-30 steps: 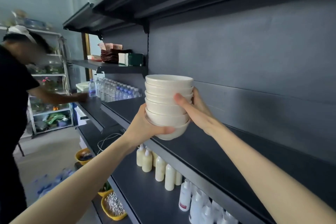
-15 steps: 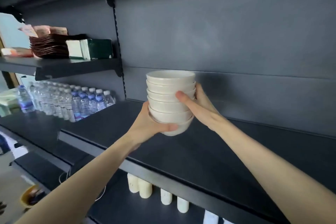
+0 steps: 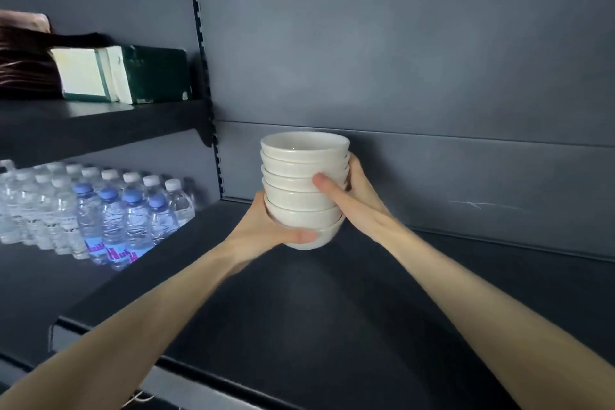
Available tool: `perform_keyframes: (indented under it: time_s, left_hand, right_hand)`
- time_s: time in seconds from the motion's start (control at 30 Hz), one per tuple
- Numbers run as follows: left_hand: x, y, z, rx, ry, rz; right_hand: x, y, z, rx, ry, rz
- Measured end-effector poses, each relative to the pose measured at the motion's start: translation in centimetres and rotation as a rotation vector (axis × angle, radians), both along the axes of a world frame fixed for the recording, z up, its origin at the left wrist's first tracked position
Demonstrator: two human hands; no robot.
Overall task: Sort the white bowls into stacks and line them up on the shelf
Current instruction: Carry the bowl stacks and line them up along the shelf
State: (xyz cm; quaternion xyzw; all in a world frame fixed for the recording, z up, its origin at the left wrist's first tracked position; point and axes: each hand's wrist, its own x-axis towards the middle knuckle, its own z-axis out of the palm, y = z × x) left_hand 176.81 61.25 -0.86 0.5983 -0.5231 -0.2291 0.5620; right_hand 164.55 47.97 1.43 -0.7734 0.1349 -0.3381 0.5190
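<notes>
Here, stack of white bowls [image 3: 299,156], left hand [image 3: 263,230] gripping its base, right hand [image 3: 359,196] clasping its side (over the shelf [image 3: 332,326]).

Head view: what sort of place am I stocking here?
Probably a shop or stockroom: a dark shelf hung on a slotted upright, rows of water bottles packed together to the left, and a green box on the upper shelf.

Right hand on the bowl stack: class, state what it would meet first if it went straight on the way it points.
Probably the dark back panel: the right hand, gripping the stack of white bowls, points inward over the shelf, and nothing shows between. Depth is unclear.
</notes>
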Motion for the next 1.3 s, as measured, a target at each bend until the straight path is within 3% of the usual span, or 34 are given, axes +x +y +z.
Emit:
perform_keyframes:
  time_s: [0.5, 1.3]
  left_hand:
    - [8.8, -3.9, -2.5, 0.097, 0.071, -0.203]
    - [9.1, -4.1, -3.7, 0.096, 0.24, -0.157]
  right_hand:
    - [4.8, 0.9, -1.4, 0.016, 0.015, -0.298]
    - [4.7, 1.6, -0.6, 0.064, 0.064, -0.259]
